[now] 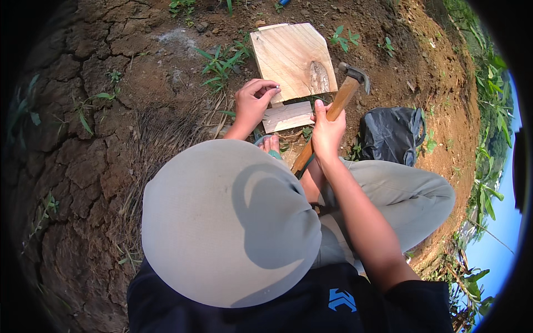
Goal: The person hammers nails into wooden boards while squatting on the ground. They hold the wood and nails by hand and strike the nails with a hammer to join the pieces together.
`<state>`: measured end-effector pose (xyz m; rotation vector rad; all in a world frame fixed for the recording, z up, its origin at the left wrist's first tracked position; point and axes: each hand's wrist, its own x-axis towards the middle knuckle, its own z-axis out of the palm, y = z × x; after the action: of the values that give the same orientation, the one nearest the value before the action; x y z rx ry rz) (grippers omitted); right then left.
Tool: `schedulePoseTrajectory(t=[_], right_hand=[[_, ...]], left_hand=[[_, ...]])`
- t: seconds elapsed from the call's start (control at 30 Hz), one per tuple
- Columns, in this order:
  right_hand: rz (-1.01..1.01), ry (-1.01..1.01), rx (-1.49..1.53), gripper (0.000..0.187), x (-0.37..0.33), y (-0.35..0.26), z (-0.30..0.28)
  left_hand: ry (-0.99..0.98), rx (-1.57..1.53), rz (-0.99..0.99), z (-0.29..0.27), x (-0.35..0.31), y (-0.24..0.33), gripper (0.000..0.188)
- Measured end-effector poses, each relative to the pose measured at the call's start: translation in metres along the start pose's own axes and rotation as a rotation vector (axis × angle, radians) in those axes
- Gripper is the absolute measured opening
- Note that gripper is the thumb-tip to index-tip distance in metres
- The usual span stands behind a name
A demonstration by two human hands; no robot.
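Note:
My right hand [328, 130] is wrapped around the wooden handle of a claw hammer [345, 95], its metal head up and to the right of the boards. The thumb lies along the handle, close to the right end of a small wooden board [287, 117]. At the lower left edge of a large pale board [288, 58], my left hand [252, 102] is closed in a pinch. A tiny bright tip, apparently a nail [277, 86], shows between its thumb and finger. The large board has cut corners and a dark knot; the small one lies just nearer to me.
A black plastic bag [390, 135] sits on the soil right of the hammer. My bent knee [427, 191] and sandaled foot [271, 144] are close to the boards. Green weeds [219, 66] grow beside the large board, and dry grass [161, 144] lies left. Cracked earth [72, 166] stretches beyond.

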<state>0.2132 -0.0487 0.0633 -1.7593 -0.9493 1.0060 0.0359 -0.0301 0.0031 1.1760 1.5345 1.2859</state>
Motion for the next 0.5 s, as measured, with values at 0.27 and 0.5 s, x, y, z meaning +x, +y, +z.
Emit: schedulePoseTrajectory(t=[0.27,0.5], right_hand=[[0.275,0.208,0.243,0.039,0.05,0.019,0.046],[0.316,0.146,0.529,0.05,0.048,0.02,0.046]], left_hand=[[0.024,-0.014,-0.015,0.0,-0.005,0.0,0.013],[0.006,-0.033,-0.035,-0.002,0.002,-0.002,0.011]])
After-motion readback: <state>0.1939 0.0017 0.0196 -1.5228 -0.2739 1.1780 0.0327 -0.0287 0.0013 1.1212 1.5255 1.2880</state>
